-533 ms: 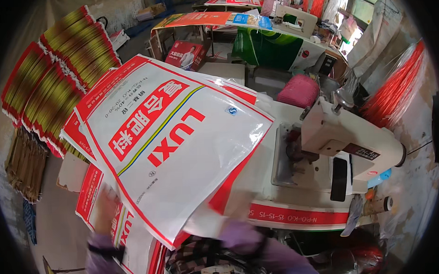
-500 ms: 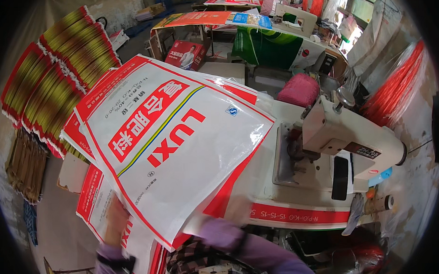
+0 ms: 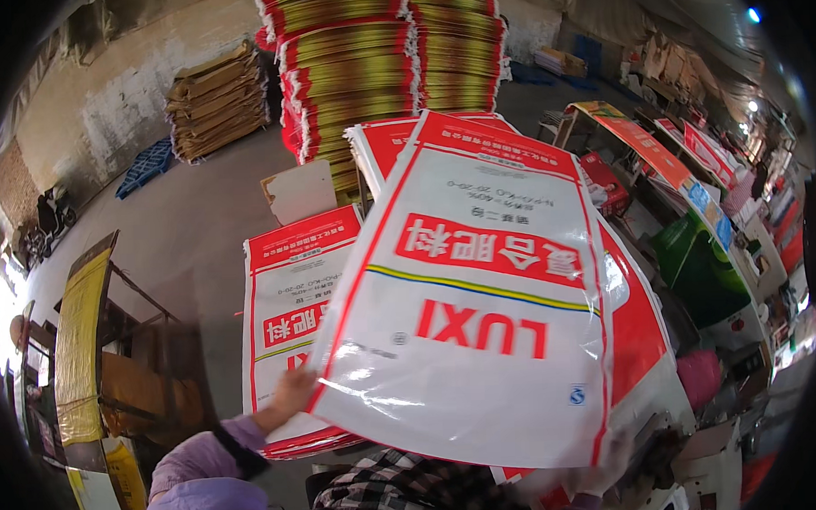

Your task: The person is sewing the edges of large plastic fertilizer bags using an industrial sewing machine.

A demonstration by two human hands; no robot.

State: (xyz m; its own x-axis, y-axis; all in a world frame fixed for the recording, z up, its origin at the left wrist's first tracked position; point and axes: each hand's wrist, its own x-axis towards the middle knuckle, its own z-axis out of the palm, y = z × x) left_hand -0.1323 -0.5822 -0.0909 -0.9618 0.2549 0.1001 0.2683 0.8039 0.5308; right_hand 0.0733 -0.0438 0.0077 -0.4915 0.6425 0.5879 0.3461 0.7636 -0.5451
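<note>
A large white and red woven sack (image 3: 485, 396), flat and glossy with a blue and yellow stripe, lies tilted in front of me. My left hand (image 3: 291, 391) is closed on its lower left edge. At the sack's lower right corner is my right hand (image 3: 604, 464), smeared by motion, so its fingers do not show clearly. Beneath the sack's left side, partly covered, sits a stack of matching sacks (image 3: 279, 286). More red and white sacks (image 3: 382, 152) show behind its top edge.
Tall bundles of yellow-green sacks with red edges (image 3: 352, 73) stand beyond. Brown folded sacks (image 3: 218, 104) and a blue pallet (image 3: 144, 168) are at the far left. A yellow-covered frame (image 3: 80, 347) stands at left. A pink bundle (image 3: 698, 377) and cluttered tables line the right.
My view has swung left, so the sewing machine has shifted toward the lower right. The sack has turned nearly square to me, and my left hand has come to its edge.
</note>
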